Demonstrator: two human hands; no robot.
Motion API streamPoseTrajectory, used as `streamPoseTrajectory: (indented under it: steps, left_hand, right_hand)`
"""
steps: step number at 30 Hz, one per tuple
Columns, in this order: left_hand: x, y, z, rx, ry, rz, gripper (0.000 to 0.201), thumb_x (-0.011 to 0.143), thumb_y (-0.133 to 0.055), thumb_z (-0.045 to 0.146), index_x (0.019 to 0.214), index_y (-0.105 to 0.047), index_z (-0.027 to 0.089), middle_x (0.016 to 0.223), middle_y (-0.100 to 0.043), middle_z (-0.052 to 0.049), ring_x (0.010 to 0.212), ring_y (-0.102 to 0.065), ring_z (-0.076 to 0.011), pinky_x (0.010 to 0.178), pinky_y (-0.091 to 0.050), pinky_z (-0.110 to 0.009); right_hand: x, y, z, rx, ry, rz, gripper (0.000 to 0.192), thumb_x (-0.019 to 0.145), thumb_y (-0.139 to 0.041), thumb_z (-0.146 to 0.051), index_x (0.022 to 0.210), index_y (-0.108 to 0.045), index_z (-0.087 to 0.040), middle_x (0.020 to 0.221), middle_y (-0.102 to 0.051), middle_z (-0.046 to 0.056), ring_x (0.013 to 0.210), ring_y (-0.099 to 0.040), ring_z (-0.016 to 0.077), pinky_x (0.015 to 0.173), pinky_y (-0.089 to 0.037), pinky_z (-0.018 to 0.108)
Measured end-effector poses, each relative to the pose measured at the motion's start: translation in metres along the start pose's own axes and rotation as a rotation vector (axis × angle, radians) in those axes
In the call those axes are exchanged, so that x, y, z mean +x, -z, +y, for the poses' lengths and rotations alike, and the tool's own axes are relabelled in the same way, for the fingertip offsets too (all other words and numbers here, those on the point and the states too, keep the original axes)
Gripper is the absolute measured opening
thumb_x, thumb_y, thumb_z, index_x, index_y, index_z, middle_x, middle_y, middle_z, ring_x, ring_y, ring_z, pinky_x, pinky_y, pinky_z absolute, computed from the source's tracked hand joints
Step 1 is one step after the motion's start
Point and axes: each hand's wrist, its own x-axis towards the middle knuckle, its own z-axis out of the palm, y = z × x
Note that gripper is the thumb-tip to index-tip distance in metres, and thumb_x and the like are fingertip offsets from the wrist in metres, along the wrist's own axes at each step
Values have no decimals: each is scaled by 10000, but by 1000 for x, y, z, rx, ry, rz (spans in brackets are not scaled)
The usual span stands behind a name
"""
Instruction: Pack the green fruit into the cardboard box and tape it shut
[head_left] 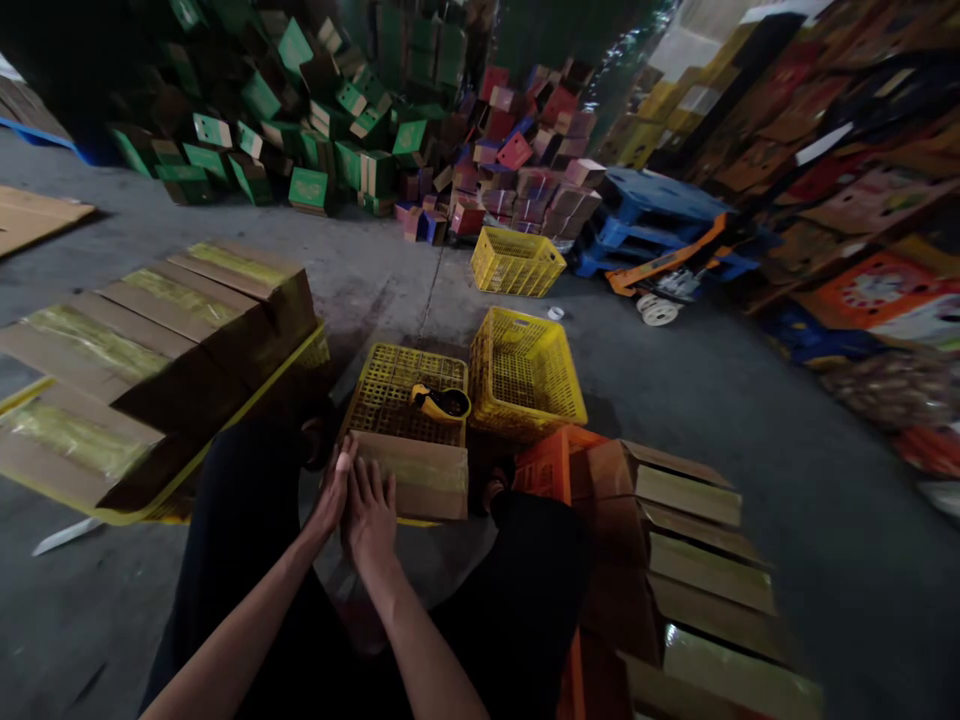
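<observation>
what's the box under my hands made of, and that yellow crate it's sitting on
The box looks like brown cardboard, matt, with a glossy strip of clear tape along it. The yellow crate looks like moulded plastic, judging by its even grid of holes. Both hands rest on the box's near end.

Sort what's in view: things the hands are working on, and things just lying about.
In hand:
left hand and right hand, both on the brown carton
upturned yellow crate beneath it
tape dispenser on that crate

Lying about:
upright yellow crate
far yellow crate
pallet jack
green box heap
</observation>
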Motion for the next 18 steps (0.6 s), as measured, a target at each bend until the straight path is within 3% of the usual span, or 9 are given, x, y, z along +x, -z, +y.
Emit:
streamPoseTrajectory:
  steps: [4,12,16,18]
  left_hand:
    - [1,-6,-11,162,-93,47,653,1044,-178,563,1558,-377,213,1665,-251,-57,1559,-103,-230,1269,-116,-491]
    - [-8,-9,-13,419,-245,44,607,1051,-294,481,1606,-249,237,1685,-178,-75,1562,-47,-269,1254,-145,-523]
    - [-12,-8,-10,530,-302,44,656,1036,-378,467,1619,-189,231,1687,-159,-100,1562,-62,-287,1245,-171,-532]
    - [-13,-10,-9,535,-300,60,685,1027,-413,459,1622,-166,226,1691,-132,-112,1560,-82,-293,1241,-193,-529]
  right_hand:
    - [-25,16,19,-17,-77,63,547,1045,-357,-278,1586,-279,-251,1615,-354,47,1518,-267,228,1216,-235,550]
    - [-71,31,74,-37,-388,229,593,1055,-293,-445,1564,-354,-146,1583,-390,165,1490,-325,310,1181,-267,584]
    - [-83,24,103,164,-533,344,739,1026,-246,-576,1549,-359,-66,1609,-310,216,1480,-341,329,1156,-336,530]
    - [-82,20,115,334,-612,417,843,993,-254,-646,1542,-347,-13,1581,-348,251,1443,-408,325,1122,-398,469]
